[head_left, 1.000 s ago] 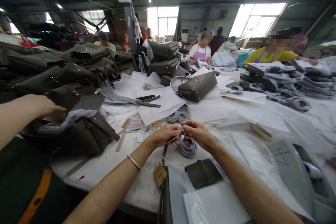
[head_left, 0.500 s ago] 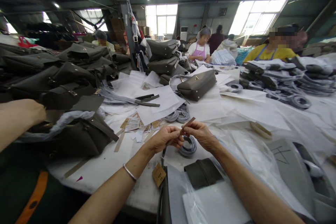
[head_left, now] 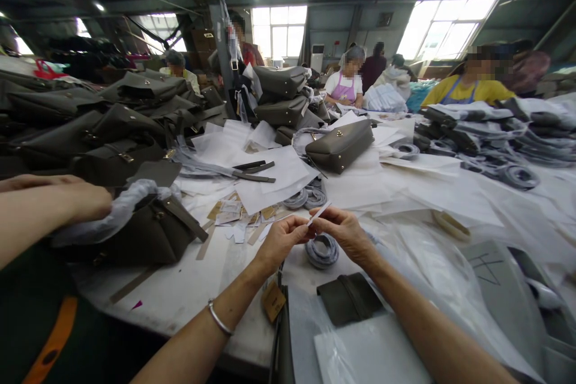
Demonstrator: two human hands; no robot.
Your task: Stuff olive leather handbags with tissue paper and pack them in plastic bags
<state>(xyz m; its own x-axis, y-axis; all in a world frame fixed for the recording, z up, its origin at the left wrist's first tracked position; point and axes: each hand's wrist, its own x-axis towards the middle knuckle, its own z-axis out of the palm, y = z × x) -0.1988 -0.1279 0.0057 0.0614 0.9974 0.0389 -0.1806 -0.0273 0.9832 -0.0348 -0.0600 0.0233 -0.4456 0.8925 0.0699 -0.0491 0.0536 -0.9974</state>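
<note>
Between my left hand [head_left: 283, 241] and my right hand [head_left: 342, 230] is a narrow strip [head_left: 321, 212], its pale side showing. Thumbs and fingers of both hands are pinched on it. Just below them lies a coiled strap in grey wrap [head_left: 322, 251]. Closer to me a folded dark olive leather piece [head_left: 350, 299] rests on clear plastic and white sheeting [head_left: 360, 348]. Left of it, a tan hang tag [head_left: 273, 301] hangs by a dark bag edge [head_left: 282, 342] at the table's front.
At left, a co-worker's hand [head_left: 92, 201] is at a dark olive handbag [head_left: 135, 231]. More bags [head_left: 45, 132] pile up behind. Paper tags [head_left: 231, 213], white sheets [head_left: 274, 177] and another handbag [head_left: 339, 145] lie ahead. Plastic wrap [head_left: 432, 264] covers the right side.
The strip has turned from its brown face to its pale one, and my left fingers have shifted along it. The co-worker's hand at left has moved right, onto the handbag's wrapped handle.
</note>
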